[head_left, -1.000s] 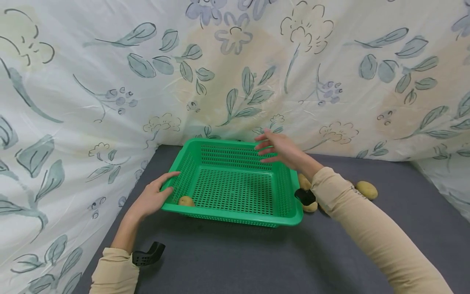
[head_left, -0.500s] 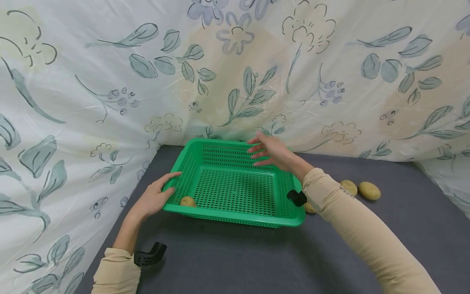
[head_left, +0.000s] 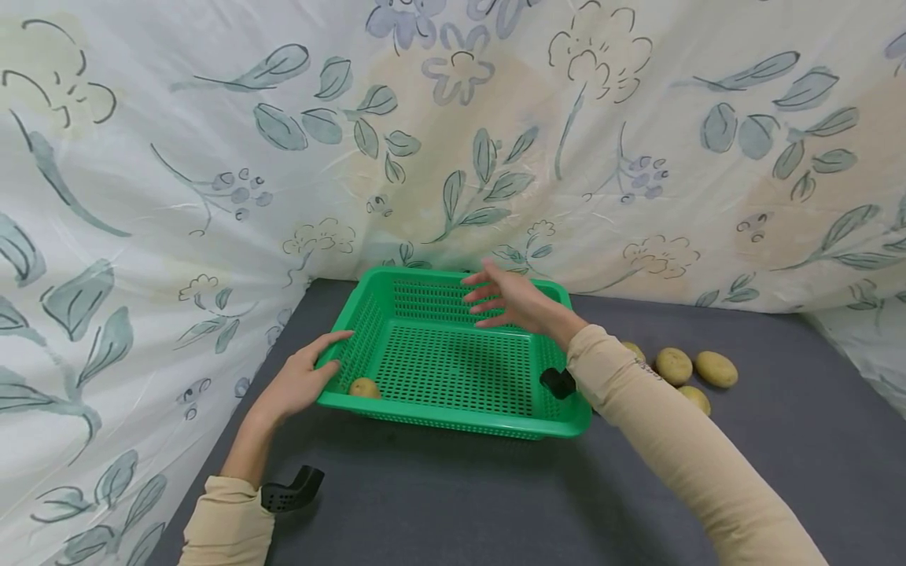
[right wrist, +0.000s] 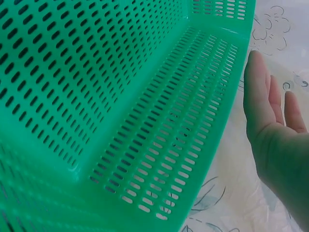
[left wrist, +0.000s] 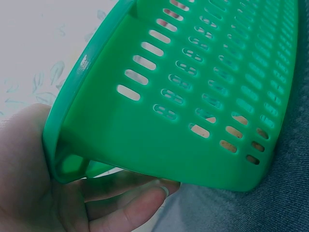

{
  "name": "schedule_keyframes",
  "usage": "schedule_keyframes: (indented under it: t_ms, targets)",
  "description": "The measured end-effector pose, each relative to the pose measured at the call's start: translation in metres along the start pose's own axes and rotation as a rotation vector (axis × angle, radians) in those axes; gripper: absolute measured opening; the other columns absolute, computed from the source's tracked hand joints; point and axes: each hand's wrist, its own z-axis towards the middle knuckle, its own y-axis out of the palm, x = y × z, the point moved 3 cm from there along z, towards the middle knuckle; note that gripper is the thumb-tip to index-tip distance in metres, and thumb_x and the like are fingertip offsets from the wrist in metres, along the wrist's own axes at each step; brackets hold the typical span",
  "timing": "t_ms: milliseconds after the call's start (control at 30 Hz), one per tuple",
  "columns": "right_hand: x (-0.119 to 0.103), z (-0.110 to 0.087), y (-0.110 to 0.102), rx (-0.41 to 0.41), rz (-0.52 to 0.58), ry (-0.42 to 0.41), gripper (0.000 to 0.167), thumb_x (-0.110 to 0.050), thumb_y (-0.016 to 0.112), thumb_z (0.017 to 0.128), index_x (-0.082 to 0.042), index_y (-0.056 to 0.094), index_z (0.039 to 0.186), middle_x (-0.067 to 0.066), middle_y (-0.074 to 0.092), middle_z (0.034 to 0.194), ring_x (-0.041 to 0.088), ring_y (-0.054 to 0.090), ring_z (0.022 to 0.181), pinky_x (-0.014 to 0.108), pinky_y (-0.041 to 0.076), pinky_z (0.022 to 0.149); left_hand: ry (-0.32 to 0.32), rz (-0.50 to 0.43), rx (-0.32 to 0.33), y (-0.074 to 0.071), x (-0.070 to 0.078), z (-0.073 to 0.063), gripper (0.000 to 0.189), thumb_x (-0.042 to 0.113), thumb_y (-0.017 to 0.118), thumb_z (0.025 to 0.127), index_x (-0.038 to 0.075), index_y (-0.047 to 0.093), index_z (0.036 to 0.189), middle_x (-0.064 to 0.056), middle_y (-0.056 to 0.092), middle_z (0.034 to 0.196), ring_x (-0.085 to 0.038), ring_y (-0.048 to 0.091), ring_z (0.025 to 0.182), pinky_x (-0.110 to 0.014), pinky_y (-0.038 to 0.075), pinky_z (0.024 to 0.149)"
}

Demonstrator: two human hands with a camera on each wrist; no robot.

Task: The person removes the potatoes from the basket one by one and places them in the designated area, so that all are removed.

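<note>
A green perforated plastic basket (head_left: 453, 419) stands on the dark tabletop. My left hand (head_left: 300, 379) grips its left rim; in the left wrist view, the hand (left wrist: 63, 203) wraps the rim with fingers under the edge, beside the slotted wall (left wrist: 111, 137). One potato (head_left: 364, 387) lies inside, in the near left corner, partly hidden by the front rim. Over the basket's right back part hovers my right hand (head_left: 513, 297), fingers spread and holding nothing. The right wrist view has that hand (right wrist: 270, 128) just outside the rim line, apparently not touching it.
Several potatoes lie right of the basket, among them an oval one (head_left: 716, 369), a rounder one (head_left: 673, 365) and one (head_left: 696, 398) partly behind the right sleeve. A floral curtain (head_left: 425, 157) hangs behind the table (head_left: 425, 503) and along its left side.
My right hand and forearm have moved left over the basket, uncovering more of the potatoes on the right. The left hand, basket and inside potato keep their places.
</note>
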Motion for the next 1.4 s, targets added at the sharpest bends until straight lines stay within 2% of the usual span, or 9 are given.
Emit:
schedule_keyframes:
  t_ms: [167,367,533,1000,1133,1400]
  targets:
    - [0.002,0.007,0.007,-0.020,0.007,0.009,0.060,-0.046,0.024,0.103,-0.003,0.043,0.141,0.023,0.046,0.132,0.034,0.052,0.111,0.047,0.046,0.088,0.001,0.009,0.002,0.000,-0.001,0.000,0.050,0.006,0.042,0.097,0.012,0.038,0.146,-0.022,0.040,0.136,-0.018,0.038,0.054,-0.037,0.036,0.064]
    - [0.007,0.016,0.017,-0.040,-0.008,0.028,0.060,-0.047,0.025,0.103,-0.004,0.042,0.141,0.023,0.046,0.133,0.034,0.052,0.112,0.045,0.048,0.086,-0.003,0.000,-0.001,0.000,-0.002,0.001,0.050,0.007,0.042,0.097,0.012,0.038,0.146,-0.022,0.040,0.136,-0.015,0.032,0.049,-0.037,0.036,0.062]
    - [0.010,0.020,0.024,-0.050,0.012,0.054,0.059,-0.046,0.026,0.103,-0.004,0.043,0.141,0.022,0.047,0.132,0.035,0.051,0.113,0.049,0.045,0.089,-0.006,-0.016,-0.006,0.000,-0.002,0.001,0.050,0.007,0.042,0.098,0.013,0.038,0.147,-0.022,0.039,0.135,-0.013,0.027,0.045,-0.037,0.036,0.058]
    - [0.016,0.032,0.036,-0.093,0.041,0.066,0.059,-0.046,0.025,0.103,-0.004,0.043,0.141,0.025,0.044,0.134,0.034,0.053,0.110,0.048,0.046,0.088,0.000,-0.018,-0.006,0.000,-0.001,0.002,0.050,0.007,0.042,0.097,0.013,0.037,0.147,-0.022,0.039,0.136,-0.012,0.025,0.042,-0.037,0.036,0.056]
    - [0.020,0.035,0.039,-0.100,0.047,0.076,0.060,-0.045,0.026,0.103,-0.003,0.041,0.142,0.026,0.042,0.136,0.035,0.052,0.110,0.052,0.042,0.093,-0.005,-0.011,-0.009,0.000,-0.001,0.003,0.050,0.007,0.042,0.097,0.014,0.038,0.147,-0.022,0.039,0.137,-0.012,0.025,0.044,-0.037,0.036,0.058]
    - [0.028,0.042,0.053,-0.128,0.020,0.099,0.059,-0.046,0.027,0.103,-0.004,0.043,0.141,0.025,0.044,0.136,0.040,0.047,0.117,0.053,0.040,0.095,-0.004,-0.014,-0.006,0.000,-0.002,0.003,0.050,0.007,0.042,0.097,0.013,0.037,0.147,-0.022,0.037,0.140,-0.013,0.025,0.045,-0.037,0.035,0.059]
